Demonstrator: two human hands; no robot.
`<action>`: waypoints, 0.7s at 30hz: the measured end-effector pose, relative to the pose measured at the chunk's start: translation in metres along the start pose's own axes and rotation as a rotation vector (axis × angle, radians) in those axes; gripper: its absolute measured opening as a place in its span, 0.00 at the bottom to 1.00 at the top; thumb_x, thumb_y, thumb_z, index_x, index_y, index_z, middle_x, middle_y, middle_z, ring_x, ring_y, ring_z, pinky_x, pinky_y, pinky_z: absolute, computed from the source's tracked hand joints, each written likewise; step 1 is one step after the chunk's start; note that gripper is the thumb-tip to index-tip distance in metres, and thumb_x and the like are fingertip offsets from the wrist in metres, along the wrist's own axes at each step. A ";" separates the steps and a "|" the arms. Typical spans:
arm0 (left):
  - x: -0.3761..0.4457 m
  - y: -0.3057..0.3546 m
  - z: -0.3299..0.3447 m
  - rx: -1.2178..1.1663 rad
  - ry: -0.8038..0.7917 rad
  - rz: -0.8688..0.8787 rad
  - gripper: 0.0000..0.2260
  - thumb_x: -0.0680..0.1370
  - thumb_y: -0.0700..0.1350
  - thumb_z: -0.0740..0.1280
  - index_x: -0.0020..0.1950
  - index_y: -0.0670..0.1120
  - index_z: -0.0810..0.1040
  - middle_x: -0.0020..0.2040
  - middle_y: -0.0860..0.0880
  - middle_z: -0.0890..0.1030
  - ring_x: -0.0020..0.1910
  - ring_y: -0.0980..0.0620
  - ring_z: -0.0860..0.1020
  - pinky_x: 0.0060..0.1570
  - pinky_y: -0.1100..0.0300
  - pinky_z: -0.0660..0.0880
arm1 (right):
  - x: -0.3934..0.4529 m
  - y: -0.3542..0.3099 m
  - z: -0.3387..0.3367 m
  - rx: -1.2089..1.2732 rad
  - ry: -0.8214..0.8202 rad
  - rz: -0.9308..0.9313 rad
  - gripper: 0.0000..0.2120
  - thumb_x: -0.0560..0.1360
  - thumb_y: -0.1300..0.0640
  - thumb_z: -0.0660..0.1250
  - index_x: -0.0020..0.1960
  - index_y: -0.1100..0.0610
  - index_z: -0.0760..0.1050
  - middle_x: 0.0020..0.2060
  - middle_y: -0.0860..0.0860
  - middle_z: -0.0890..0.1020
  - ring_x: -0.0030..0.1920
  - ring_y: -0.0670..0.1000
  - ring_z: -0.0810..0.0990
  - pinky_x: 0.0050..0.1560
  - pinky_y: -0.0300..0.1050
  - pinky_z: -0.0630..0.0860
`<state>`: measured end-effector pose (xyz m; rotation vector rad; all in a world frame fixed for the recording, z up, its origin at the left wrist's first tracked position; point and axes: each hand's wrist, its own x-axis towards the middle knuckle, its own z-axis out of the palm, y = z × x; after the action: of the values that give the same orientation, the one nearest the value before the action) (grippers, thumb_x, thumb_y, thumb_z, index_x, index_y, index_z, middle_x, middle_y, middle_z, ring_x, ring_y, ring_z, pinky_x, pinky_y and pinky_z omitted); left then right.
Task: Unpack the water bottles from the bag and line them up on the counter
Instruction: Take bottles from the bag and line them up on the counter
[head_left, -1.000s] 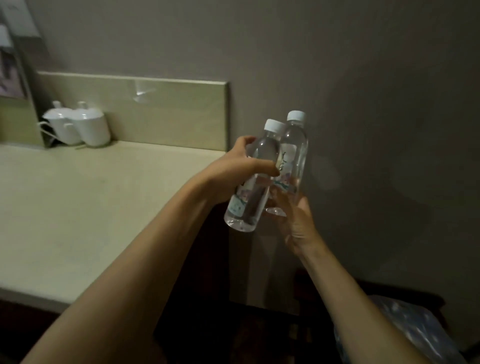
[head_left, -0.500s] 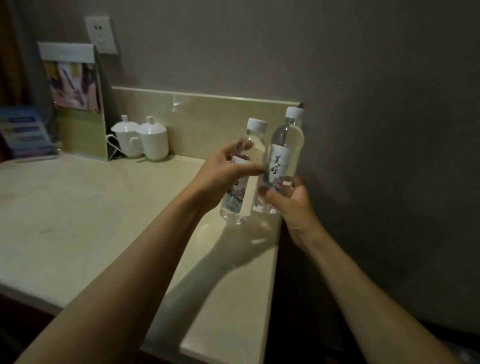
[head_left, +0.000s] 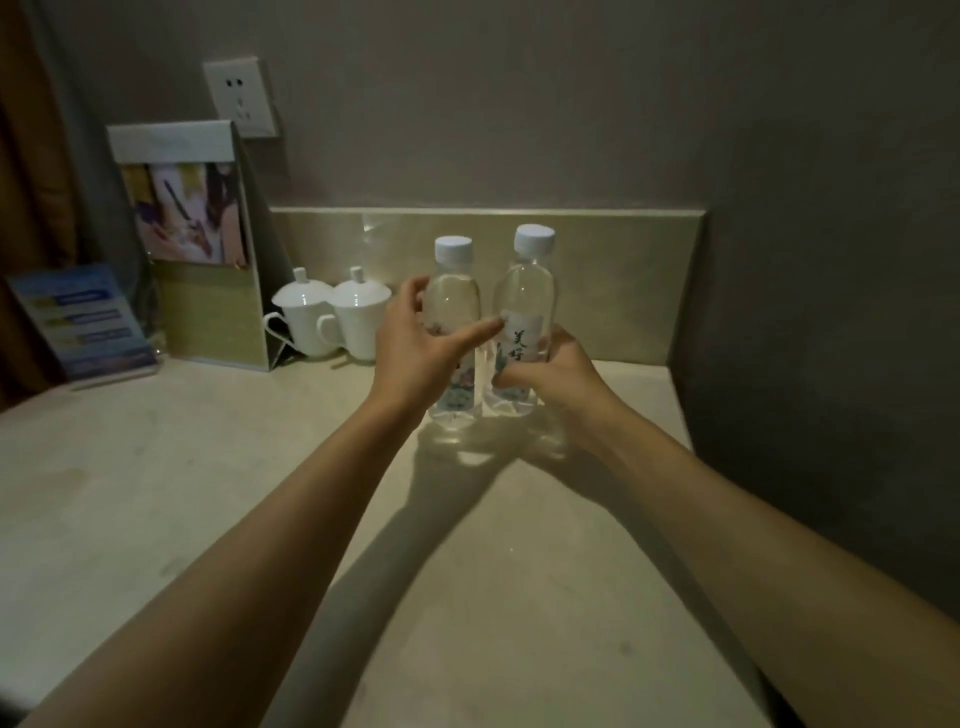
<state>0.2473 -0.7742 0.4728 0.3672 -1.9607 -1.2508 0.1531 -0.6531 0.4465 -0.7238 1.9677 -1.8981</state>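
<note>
Here, two clear water bottles, white-capped, upright side by side on the counter (head_left: 156, 519) near its back right corner: left bottle (head_left: 453, 306) gripped by the left hand (head_left: 415, 353), fingers curled round it; right bottle (head_left: 525, 296) gripped low by the right hand (head_left: 556, 379). Behind, left: two lidded white cups (head_left: 332, 317), a brochure stand (head_left: 192, 244).

Lower left and centre: the counter (head_left: 156, 493) is bare, crossed only by the two forearms.
Centre: two bottles (head_left: 454, 332) stand upright side by side, the left hand (head_left: 415, 353) and right hand (head_left: 550, 374) wrapped round them.
Left of centre: two lidded cups (head_left: 332, 317) just beside the left hand.
Upper left: a brochure stand (head_left: 192, 244) and a blue card (head_left: 78, 322).
Right: a wall (head_left: 831, 338) bounds the counter.
Behind: a low backsplash (head_left: 623, 260).
</note>
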 end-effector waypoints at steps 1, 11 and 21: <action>0.007 -0.004 -0.007 0.025 0.006 0.013 0.38 0.62 0.60 0.79 0.67 0.51 0.68 0.59 0.50 0.76 0.54 0.53 0.79 0.53 0.52 0.81 | 0.004 -0.001 0.009 -0.002 0.006 0.007 0.29 0.63 0.70 0.74 0.61 0.57 0.72 0.50 0.57 0.82 0.50 0.54 0.83 0.47 0.49 0.81; 0.057 -0.051 -0.056 0.097 -0.041 0.098 0.32 0.63 0.57 0.80 0.60 0.51 0.68 0.54 0.53 0.75 0.49 0.54 0.80 0.50 0.51 0.82 | 0.036 -0.004 0.084 0.007 0.144 0.059 0.29 0.61 0.73 0.69 0.60 0.58 0.70 0.50 0.55 0.81 0.51 0.55 0.82 0.44 0.44 0.79; 0.075 -0.085 -0.056 0.197 -0.101 0.177 0.34 0.64 0.63 0.77 0.61 0.48 0.69 0.56 0.51 0.74 0.51 0.54 0.76 0.52 0.52 0.79 | 0.039 0.008 0.112 -0.132 0.398 0.138 0.25 0.62 0.70 0.65 0.58 0.56 0.67 0.47 0.53 0.78 0.50 0.54 0.78 0.53 0.54 0.79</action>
<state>0.2253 -0.8954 0.4450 0.2244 -2.1592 -0.9843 0.1812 -0.7682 0.4351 -0.2413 2.3269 -1.9575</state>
